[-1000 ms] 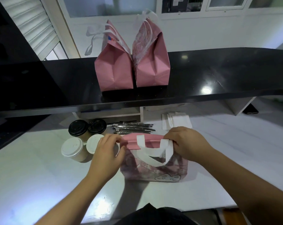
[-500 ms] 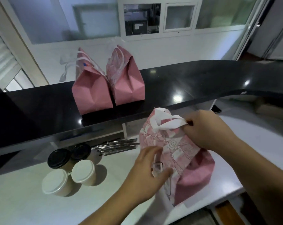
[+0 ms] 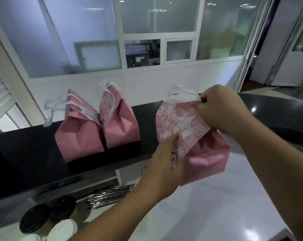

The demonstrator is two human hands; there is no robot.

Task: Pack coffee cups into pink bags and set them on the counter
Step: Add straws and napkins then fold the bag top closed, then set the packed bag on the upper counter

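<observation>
the cups inside the held bag (image 3: 196,136) cannot be seen; its pink walls and patterned flap hide whatever it carries. the left hand (image 3: 166,160) covers the bag's near left corner, and the right hand (image 3: 218,110) hides the point where the white handles (image 3: 180,96) meet. at the bottom left edge, two black-lidded cups (image 3: 48,216) show in full while two white-lidded cups (image 3: 60,231) are cut off by the frame. a bundle of shiny wrapped straws (image 3: 109,195) lies partly under the counter's (image 3: 25,153) overhang, blurred.

the right hand is up at the top of the bag, knuckles toward the camera, fingers clenched and pinching the gathered handles and the bag's top edge. the left hand comes from the near left, palm against the lower side of the bag, fingers bent around it with the thumb on the patterned flap, grasping the bag from below.

the bag hangs tilted, held in the air at the near edge of the black counter, right of centre, above the white table (image 3: 225,206). two more pink bags (image 3: 96,127) stand upright on the counter to the left, touching each other, handles loose on top, well apart from the held one.
</observation>
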